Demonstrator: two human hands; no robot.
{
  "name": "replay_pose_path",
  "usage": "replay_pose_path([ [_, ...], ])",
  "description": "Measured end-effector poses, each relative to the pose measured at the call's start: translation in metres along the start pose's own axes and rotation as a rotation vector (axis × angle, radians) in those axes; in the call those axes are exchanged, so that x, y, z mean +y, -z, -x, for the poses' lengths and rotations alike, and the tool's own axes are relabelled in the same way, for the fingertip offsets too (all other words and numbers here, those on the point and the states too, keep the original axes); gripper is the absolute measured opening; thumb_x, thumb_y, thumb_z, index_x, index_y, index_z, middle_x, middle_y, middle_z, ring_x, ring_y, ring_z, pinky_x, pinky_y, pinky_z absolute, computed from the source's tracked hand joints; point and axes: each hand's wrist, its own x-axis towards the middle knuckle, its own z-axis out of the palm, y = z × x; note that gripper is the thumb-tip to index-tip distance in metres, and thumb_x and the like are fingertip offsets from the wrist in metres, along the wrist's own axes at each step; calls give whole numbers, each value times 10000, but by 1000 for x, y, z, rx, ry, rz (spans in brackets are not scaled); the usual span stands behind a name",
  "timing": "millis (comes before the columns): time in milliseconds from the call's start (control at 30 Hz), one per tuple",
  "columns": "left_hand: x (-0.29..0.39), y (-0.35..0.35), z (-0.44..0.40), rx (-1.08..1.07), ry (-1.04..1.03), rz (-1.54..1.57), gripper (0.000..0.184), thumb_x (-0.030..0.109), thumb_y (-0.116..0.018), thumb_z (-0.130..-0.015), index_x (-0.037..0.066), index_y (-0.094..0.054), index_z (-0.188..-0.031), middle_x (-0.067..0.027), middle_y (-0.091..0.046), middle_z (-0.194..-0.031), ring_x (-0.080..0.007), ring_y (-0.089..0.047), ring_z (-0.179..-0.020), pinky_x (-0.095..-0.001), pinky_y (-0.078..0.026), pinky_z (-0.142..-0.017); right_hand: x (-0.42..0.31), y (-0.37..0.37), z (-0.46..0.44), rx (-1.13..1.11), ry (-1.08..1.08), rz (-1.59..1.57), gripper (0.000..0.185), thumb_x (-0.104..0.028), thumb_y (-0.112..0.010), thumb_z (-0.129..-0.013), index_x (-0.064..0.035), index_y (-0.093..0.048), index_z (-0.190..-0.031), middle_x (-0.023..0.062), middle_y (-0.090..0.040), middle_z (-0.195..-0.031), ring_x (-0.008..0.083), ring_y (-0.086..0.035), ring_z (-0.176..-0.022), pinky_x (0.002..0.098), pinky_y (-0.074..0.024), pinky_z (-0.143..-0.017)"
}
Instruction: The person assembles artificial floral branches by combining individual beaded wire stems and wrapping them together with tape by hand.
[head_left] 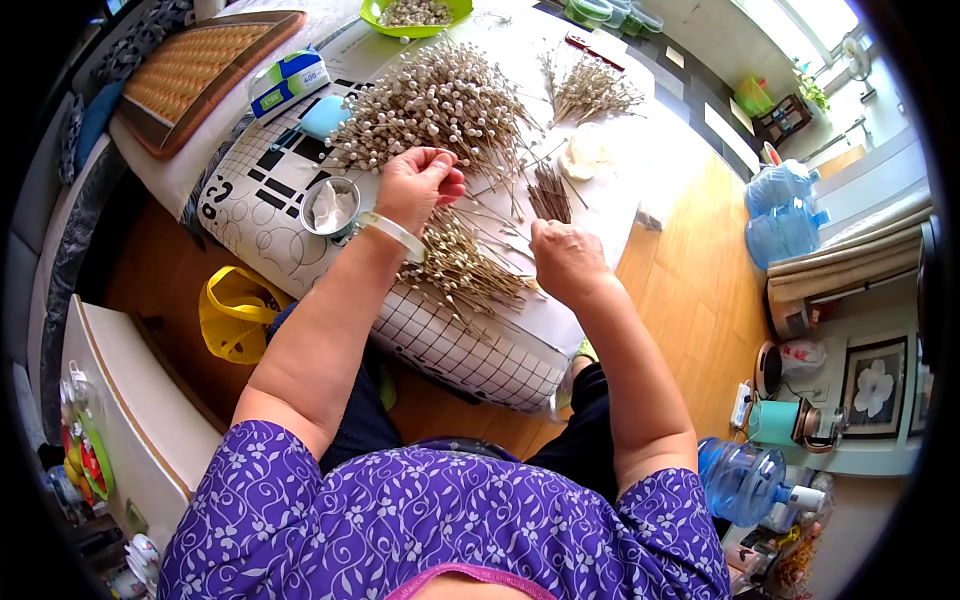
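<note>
My left hand (pixel 420 187), with a pale bangle at its wrist, is pinched closed over the front edge of a big pile of stems with whitish round heads (pixel 440 100). Whatever its fingertips hold is too small to make out. My right hand (pixel 568 258) is closed, knuckles up, just in front of a bundle of short brown sticks (pixel 550 195); what it holds is hidden. Between my hands lie thin loose stems and a heap of stems with small buds (pixel 465 262). A cup with white material inside (pixel 330 206) stands left of my left wrist.
Beyond are a smaller stem bunch (pixel 590 90), a cream round item (pixel 588 152), a green bowl (pixel 415 18), a tissue pack (pixel 288 84) and a light blue item (pixel 324 117). A yellow bag (pixel 235 318) is beside the table's left edge.
</note>
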Motion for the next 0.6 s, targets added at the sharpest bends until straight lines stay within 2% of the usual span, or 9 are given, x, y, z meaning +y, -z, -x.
replay_pose_path([
  [67,1,1,0,66,-2,34,85,119,-519,-862,46,-563,-862,-52,-598,-722,-112,-582,-579,-220,-502,-544,4,4,7,100,7,-19,132,-148,-491,-808,-30,-474,-750,149,-574,-712,314,-580,-661,408,-455,-580],
  [300,6,-10,9,133,-127,170,114,143,-520,-864,42,-572,-879,-46,-603,-734,-115,-588,-585,-234,-522,-561,6,-5,8,195,-66,-156,128,-148,-511,-798,-36,-472,-748,149,-566,-684,325,-564,-654,410,-444,-595],
  [400,4,-14,18,48,-202,70,138,159,-548,-849,32,-599,-861,-59,-619,-723,-109,-589,-582,-230,-521,-559,8,13,12,264,-84,-235,126,-148,-503,-794,-30,-484,-755,159,-569,-697,317,-577,-672,408,-454,-604],
  [500,-7,-23,24,-15,-132,141,139,157,-582,-821,28,-609,-864,-83,-634,-777,-130,-606,-627,-241,-525,-591,-5,22,15,382,-102,-426,160,-166,-534,-779,-36,-483,-702,151,-555,-661,314,-564,-638,402,-448,-579],
  [600,-14,-31,26,-107,-116,178,140,145,-596,-808,19,-609,-867,-105,-637,-802,-168,-619,-693,-282,-522,-666,-24,21,14,353,-61,-512,155,-169,-544,-770,-33,-494,-714,142,-554,-662,315,-562,-637,402,-448,-583],
])
